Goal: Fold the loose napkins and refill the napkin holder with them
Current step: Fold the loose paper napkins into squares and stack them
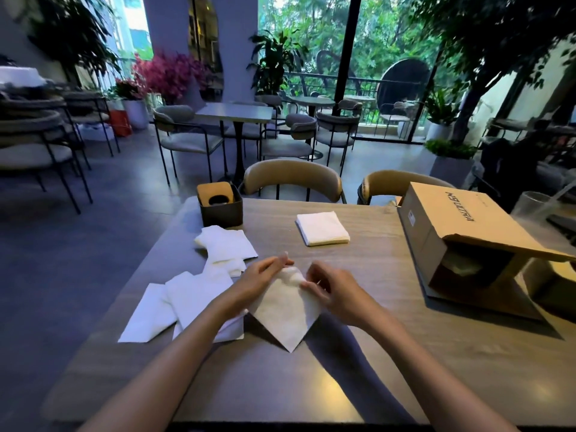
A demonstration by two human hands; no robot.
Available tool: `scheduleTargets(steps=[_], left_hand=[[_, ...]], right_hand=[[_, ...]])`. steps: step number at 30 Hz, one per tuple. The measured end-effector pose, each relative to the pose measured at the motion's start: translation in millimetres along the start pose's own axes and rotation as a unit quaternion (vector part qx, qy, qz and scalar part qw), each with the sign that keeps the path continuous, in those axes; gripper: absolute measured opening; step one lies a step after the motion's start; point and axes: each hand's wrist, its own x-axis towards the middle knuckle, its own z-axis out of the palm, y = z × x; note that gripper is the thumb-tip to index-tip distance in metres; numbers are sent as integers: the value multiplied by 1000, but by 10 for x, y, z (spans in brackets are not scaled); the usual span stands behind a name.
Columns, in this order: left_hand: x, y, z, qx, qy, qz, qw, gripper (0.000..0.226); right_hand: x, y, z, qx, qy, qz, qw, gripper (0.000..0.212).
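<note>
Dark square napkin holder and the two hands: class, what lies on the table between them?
In the head view, loose white napkins lie scattered between the dark square napkin holder and the left hand.

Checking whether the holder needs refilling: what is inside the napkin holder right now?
No napkins show in the napkin holder. Only its tan inner wall and a dark ring-shaped thing are visible; the bottom is hidden by the walls.
</note>
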Motion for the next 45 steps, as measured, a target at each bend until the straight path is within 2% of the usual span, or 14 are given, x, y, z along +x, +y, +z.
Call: scheduleTargets(steps=[2,3,5,7,13,16,25,29,31,35,40,42,45], left_hand=[[-13,31,-12,-65,44,-30,996,78],[-25,22,-22,-94,47,-39,994,83],[-76,20,-35,-136,28,-29,990,56],[-95,23,-46,-121,23,-13,992,32],[-38,45,-47,-67,73,28,995,38],[-56,97,-11,-41,71,55,995,35],[50,24,117,-21,48,61,997,23],[221,-4,171,-15,48,67,996,27],[393,12,210,-15,68,59,996,34],[831,88,255,-41,112,45,992,32],[1345,190,316,-50,152,89,983,50],[1511,196,348,-44,168,105,979,50],[1690,159,391,-40,146,114,982,45]], right_hand=[[20,-26,-61,44,52,-5,998,17],[33,-30,-90,68,74,0,995,17],[57,-33,-137,107,115,8,987,14],[76,-36,-170,124,148,9,981,14],[108,35,-195,179,171,59,967,24],[115,105,-193,220,177,94,955,26],[163,356,-171,256,154,129,945,18],[289,482,-149,258,175,134,940,15],[423,552,-176,254,186,139,939,17],[741,739,-260,240,205,133,940,18],[1196,1136,-335,192,201,125,952,15],[1364,1293,-360,168,203,118,957,17],[1576,1508,-370,138,198,130,962,20]])
